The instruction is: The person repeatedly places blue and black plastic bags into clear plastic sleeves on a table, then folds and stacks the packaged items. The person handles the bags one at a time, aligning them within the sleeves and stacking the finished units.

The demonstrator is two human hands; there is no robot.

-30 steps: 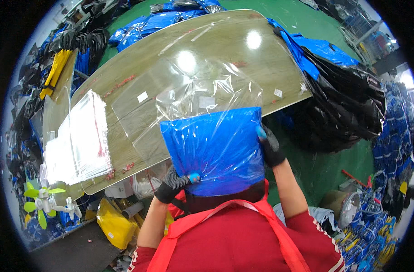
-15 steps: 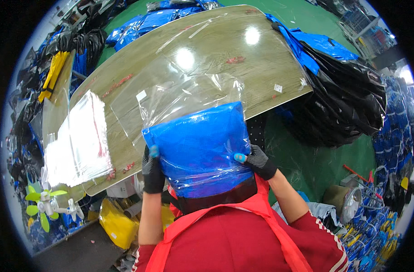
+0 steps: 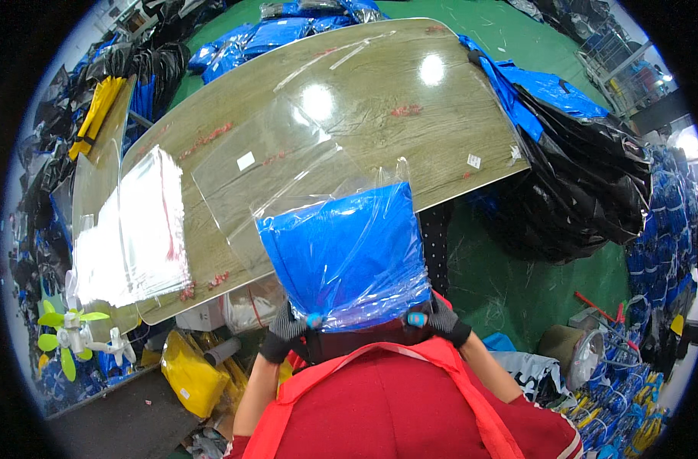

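Note:
A folded blue sheet-like item [image 3: 345,256] lies inside a clear plastic bag [image 3: 318,205], held between my hands at the table's near edge. My left hand [image 3: 287,335], in a dark grey glove with blue at the thumb tip, grips the bag's lower left corner. The lower right corner is pinched by my right hand [image 3: 442,321], gloved the same way. Crinkled film gathers along the bottom edge of the blue item. Close to my body, a dark band shows under it. The bag's far end reaches over the tabletop.
The wood-patterned table [image 3: 379,92] carries a stack of clear bags [image 3: 138,229] on its left. Black and blue material [image 3: 578,168] hangs off its right end. Blue bagged packs [image 3: 280,34] lie beyond it. A small green-bladed fan [image 3: 72,336] and a yellow bag [image 3: 196,375] are at lower left.
Both hands have slid down the bag's sides to its near corners, closer to my body. The film at the far end has sunk lower, and the blue item shows flatter.

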